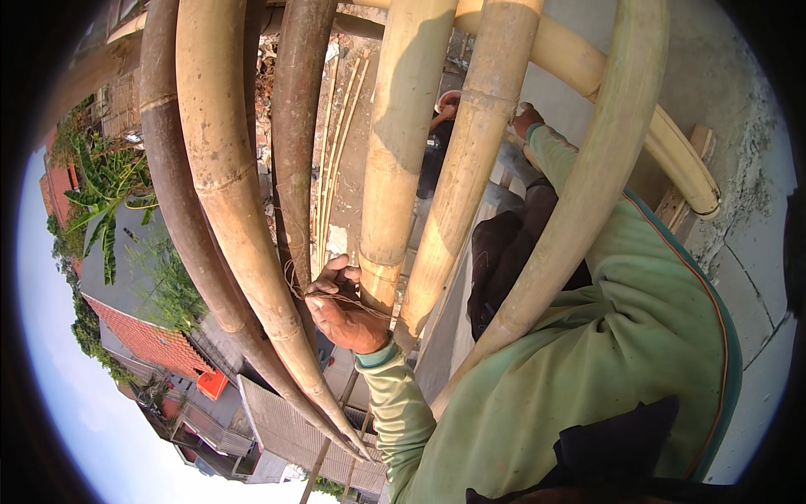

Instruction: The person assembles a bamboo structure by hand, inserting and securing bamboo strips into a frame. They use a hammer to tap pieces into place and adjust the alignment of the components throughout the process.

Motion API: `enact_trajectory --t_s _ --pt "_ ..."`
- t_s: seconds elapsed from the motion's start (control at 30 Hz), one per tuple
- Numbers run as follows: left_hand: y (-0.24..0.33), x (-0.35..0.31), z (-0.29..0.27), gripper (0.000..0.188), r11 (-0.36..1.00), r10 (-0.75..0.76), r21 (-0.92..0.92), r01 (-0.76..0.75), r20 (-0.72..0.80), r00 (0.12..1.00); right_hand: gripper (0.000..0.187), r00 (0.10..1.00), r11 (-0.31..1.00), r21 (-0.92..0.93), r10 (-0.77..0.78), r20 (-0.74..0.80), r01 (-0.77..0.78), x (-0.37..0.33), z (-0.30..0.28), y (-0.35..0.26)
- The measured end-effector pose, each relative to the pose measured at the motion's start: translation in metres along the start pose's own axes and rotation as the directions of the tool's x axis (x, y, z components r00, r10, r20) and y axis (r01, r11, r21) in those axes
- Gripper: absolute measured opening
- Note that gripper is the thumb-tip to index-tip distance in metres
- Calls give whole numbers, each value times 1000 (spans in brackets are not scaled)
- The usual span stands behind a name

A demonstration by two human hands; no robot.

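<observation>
My left hand [344, 315] is closed on a loose, thin brown wire [294, 269], its fingers curled beside a pale bamboo pole [399, 168]. Part of the wire loops out past the fingertips, close to a dark brown bamboo pole [295, 126]. Farther off, my right hand [526, 120] is closed at the side of another pale bamboo pole [478, 134], with its fingertips partly hidden. My right arm reaches out behind a curved greenish bamboo pole [617, 151].
More long poles, one yellow [218, 168] and one dark [168, 168], run along the left. A crosswise bamboo pole [672, 151] lies over a grey concrete surface [730, 109]. Far below are a person in dark clothing [432, 160], thin bamboo strips [340, 143], and tiled roofs [151, 336].
</observation>
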State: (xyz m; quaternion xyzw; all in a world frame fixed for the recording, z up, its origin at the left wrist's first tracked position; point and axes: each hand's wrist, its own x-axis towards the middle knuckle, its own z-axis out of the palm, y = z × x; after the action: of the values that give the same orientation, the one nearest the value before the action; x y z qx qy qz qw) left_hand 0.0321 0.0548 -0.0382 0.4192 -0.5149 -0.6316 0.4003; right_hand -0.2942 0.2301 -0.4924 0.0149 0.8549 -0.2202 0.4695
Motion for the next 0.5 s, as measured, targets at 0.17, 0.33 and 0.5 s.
enact_trajectory --t_s 0.17,0.33,0.5 --pt "0 0 0 37 1000 6 2 -6 -5 1000 117 987 989 -46 140 -85 -144 -13 -11 -11" --pt "1 0 1 37 999 16 41 -14 -32 999 128 950 948 -62 311 -34 -313 -14 -30 -13" --pt "-1 -1 -1 37 999 17 37 -16 -9 1000 113 990 991 -58 119 -81 -124 -13 -26 11"
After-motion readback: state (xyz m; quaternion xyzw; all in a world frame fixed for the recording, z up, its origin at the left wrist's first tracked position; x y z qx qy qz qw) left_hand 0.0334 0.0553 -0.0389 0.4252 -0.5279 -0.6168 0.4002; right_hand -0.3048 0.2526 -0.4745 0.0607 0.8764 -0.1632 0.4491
